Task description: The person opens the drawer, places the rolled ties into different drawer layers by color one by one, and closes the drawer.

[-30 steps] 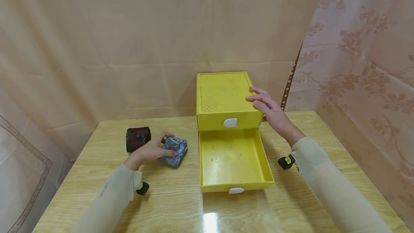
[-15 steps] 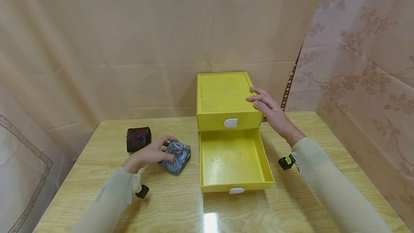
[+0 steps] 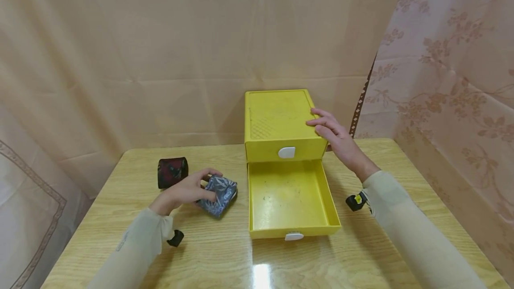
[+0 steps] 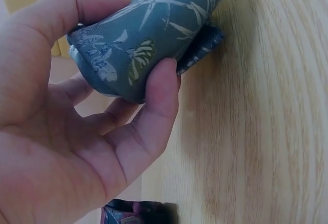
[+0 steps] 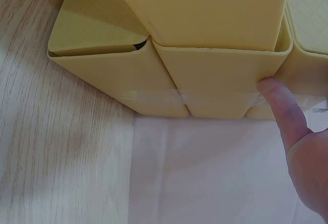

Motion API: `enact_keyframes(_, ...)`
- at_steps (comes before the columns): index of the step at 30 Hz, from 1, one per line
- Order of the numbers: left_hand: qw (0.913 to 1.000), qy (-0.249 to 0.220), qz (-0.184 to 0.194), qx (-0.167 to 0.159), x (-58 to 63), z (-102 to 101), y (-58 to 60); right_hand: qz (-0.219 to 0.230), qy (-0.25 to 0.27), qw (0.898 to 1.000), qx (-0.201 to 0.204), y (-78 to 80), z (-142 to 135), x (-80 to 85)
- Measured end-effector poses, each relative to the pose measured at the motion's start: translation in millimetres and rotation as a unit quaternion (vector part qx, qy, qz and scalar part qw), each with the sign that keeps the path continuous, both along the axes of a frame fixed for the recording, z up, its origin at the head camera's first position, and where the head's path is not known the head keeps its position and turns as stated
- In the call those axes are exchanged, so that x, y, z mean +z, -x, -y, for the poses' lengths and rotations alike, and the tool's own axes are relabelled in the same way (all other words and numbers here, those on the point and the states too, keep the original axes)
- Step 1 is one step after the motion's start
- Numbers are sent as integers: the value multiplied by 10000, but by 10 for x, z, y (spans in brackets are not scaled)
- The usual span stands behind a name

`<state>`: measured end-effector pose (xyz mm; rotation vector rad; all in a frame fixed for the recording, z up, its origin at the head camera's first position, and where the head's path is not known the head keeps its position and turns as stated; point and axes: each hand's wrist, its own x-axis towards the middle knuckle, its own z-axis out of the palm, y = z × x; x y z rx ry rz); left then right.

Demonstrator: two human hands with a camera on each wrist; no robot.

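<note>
My left hand (image 3: 186, 192) pinches a roll of blue-grey cloth (image 3: 221, 193) with pale leaves on it, thumb on one side and fingers on the other. In the left wrist view a butterfly motif shows on the cloth roll (image 4: 154, 34), close to the table. To its right stands a yellow drawer unit (image 3: 279, 113) with one drawer (image 3: 289, 195) pulled out, nothing inside it. My right hand (image 3: 341, 142) rests with extended fingers on the unit's top right edge. In the right wrist view one finger (image 5: 282, 103) touches the unit's side wall (image 5: 205, 80).
A dark red and black patterned roll (image 3: 172, 173) lies behind my left hand. White handles mark the drawer fronts. The wooden table (image 3: 217, 258) ends at a beige curtain (image 3: 180, 57) behind; a flowered curtain (image 3: 453, 70) hangs at the right.
The blue-grey cloth roll has shifted slightly right and toward me with my left hand, mostly in the first half second. My right hand and the drawer unit stay as they were.
</note>
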<state>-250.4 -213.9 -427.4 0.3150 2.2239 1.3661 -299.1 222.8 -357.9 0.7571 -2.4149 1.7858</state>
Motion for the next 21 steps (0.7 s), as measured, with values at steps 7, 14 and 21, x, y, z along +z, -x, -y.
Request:
enact_keyframes(7,9998,-154,88,-57,38,9,-24,36,33,10000,50,0,11,7)
enact_keyframes(14,9988,-430,150,-191,123,2,-42,27,54,10000,53,-6,-9,16)
enact_keyframes(21,9978,-589,198,-251,199,1,-65,12,72,10000,56,-6,-8,8)
